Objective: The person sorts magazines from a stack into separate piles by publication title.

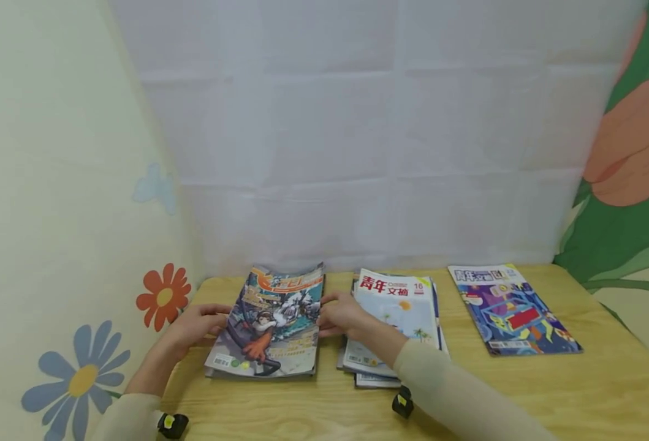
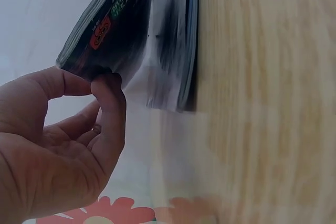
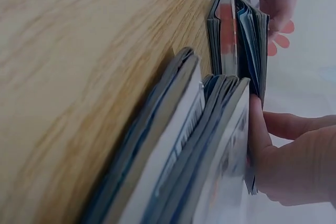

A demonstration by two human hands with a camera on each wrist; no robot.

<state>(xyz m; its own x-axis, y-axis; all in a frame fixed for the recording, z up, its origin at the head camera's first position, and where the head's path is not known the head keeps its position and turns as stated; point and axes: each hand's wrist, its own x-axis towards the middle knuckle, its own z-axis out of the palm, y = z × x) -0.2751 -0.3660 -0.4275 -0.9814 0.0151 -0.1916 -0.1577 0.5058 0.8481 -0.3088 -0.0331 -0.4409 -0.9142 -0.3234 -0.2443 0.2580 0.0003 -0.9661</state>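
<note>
A comic-style magazine [image 1: 271, 324] with an orange title is held by its two side edges at the table's left. My left hand [image 1: 197, 324] pinches its left edge between thumb and fingers, as the left wrist view shows. On the opposite edge, my right hand [image 1: 349, 315] grips it with thumb and fingers. In the right wrist view a gap separates the held magazine [image 3: 253, 45] from another magazine [image 3: 214, 35] lying under it. Beside my right hand lies a stack of magazines [image 1: 396, 324], its top one white with a red title and the number 16.
A purple and blue magazine [image 1: 517, 315] lies alone on the right of the wooden table [image 1: 523, 392]. White cloth [image 1: 357, 153] hangs behind the table. A wall painted with flowers [image 1: 81, 214] rises close on the left.
</note>
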